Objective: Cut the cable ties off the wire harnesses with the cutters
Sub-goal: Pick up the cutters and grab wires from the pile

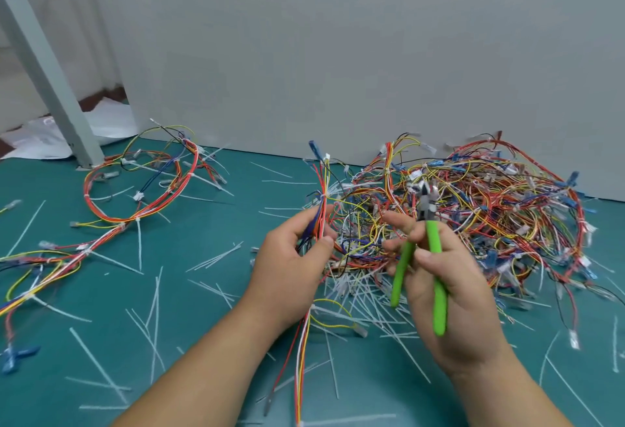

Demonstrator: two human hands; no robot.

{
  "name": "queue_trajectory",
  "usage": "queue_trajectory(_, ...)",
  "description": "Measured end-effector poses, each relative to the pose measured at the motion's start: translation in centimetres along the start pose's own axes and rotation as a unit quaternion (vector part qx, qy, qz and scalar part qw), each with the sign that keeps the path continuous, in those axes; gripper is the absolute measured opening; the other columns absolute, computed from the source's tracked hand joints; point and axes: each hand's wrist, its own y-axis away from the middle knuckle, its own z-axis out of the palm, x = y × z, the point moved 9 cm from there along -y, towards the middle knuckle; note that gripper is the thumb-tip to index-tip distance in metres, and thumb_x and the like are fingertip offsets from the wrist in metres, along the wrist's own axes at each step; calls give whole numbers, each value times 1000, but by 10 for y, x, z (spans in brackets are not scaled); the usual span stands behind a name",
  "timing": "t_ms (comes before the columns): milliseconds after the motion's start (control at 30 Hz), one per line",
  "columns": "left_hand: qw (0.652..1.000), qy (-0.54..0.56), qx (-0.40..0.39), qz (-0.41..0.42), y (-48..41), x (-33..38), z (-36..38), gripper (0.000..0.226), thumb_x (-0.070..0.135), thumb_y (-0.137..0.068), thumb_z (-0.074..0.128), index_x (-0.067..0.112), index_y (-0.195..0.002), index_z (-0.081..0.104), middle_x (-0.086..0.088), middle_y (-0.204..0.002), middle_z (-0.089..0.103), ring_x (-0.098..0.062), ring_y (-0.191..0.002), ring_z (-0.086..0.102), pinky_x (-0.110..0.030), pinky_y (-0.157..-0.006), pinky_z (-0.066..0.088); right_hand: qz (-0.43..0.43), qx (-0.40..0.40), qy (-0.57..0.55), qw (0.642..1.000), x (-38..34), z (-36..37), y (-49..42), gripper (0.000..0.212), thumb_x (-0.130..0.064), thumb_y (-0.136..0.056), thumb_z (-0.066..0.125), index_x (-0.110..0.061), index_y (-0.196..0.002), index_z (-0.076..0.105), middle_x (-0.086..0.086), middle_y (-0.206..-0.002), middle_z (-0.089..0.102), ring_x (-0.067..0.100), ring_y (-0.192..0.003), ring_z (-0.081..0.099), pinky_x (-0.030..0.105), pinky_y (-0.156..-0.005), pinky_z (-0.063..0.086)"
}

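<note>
Lower centre of frame: a thin harness of red, white and yellow wires (pixel 302 355) runs up from the bottom edge into the left hand (pixel 287 267), whose thumb and curled fingers pinch the bundle. Above the grip the wires rise upright to a white cable tie (pixel 323 196), which is uncut. Right of centre, the right hand (pixel 453 294) has its fingers wrapped round the green-handled cutters (pixel 434 240); the handles stand spread apart and the tool's head points up, clear of the held harness. Cut white tie offcuts (pixel 152 318) lie scattered over the teal mat (pixel 203 291). Behind the hands sits a large tangled pile of multicoloured harnesses (pixel 500 210). Upper left, a looped red harness (pixel 101 205) lies separately, near a grey post (pixel 44 71). A grey wall panel (pixel 338 54) closes the background.
</note>
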Motion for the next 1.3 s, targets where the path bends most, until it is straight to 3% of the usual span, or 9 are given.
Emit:
queue_trajectory(167, 999, -13, 40, 22, 3, 5, -4, 21, 31, -95, 57, 46, -95, 72, 22, -78, 69, 1, -77, 63, -12, -74, 48, -19, 4, 19, 1000, 9, 7, 1, 18, -16, -78, 62, -25, -88, 74, 9, -133, 69, 17, -113, 64, 45, -95, 45)
queue_trajectory(267, 993, -69, 74, 58, 8, 11, -14, 21, 35, -95, 58, 51, -97, 72, 24, -76, 67, 5, -73, 61, -12, -70, 48, -28, 28, 55, 998, 9, 7, 0, 26, -31, -77, 68, -22, -98, 80, 4, -135, 69, 16, -124, 64, 36, -95, 51)
queue_trajectory(333, 986, -126, 67, 92, 10, 17, -14, 21, 33, -95, 61, 44, -107, 73, 23, -87, 71, 2, -85, 66, -16, -76, 50, -22, 25, 56, 998, 11, 10, 0, 38, -33, -78, 68, -24, -113, 80, 1, -137, 68, 15, -129, 62, 24, -93, 54)
queue_trajectory(467, 971, -196, 46, 128, 11, 25, -6, 20, 30, -94, 66, 27, -110, 76, 13, -87, 69, -7, -88, 66, -22, -79, 50, -4, 11, 17, 1000, 17, 15, -2, 47, -32, -82, 68, -26, -128, 73, 5, -134, 70, 11, -116, 67, 22, -86, 56)
queue_trajectory(600, 987, -134, 64, 63, 12, 18, -8, 18, 27, -92, 72, 28, -109, 77, 22, -95, 75, 0, -92, 69, -11, -81, 48, 15, 8, -4, 1000, 24, 19, 1, 48, -30, -78, 70, -24, -125, 75, 10, -130, 71, 17, -113, 68, 28, -89, 57)
queue_trajectory(767, 997, 1, 75, 2, 11, 10, -6, 18, 27, -98, 64, 28, -86, 77, 11, -80, 76, -1, -76, 69, -13, -70, 51, 12, -28, 77, 997, 28, 34, 9, 49, -33, -74, 70, -33, -123, 76, 10, -125, 73, 25, -118, 67, 37, -101, 52)
queue_trajectory(1000, 991, 125, 20, -43, 8, 1, 6, 17, 28, -89, 71, 15, -79, 76, -6, -78, 76, -12, -74, 71, -19, -70, 54, -27, -99, 171, 980, 14, 55, 14, 43, -30, -75, 66, -43, -113, 79, -8, -120, 73, 8, -123, 63, 12, -99, 42)
queue_trajectory(1167, 990, 77, 71, -89, 6, -14, -6, 19, 21, -97, 65, 21, -83, 79, 0, -82, 78, -11, -82, 73, -22, -78, 54, -8, -75, 167, 983, 21, 46, 12, 37, -9, -77, 63, -16, -111, 77, -1, -116, 77, 10, -117, 68, 14, -93, 48)
queue_trajectory(1300, 994, 40, 55, -80, 6, -9, -4, 30, 24, -103, 56, 19, -82, 77, 2, -80, 77, -9, -82, 71, -18, -75, 51, -24, -23, 181, 983, 22, 35, 13, 28, -23, -70, 76, -12, -95, 69, 4, -108, 76, 15, -97, 70, 25, -84, 55)
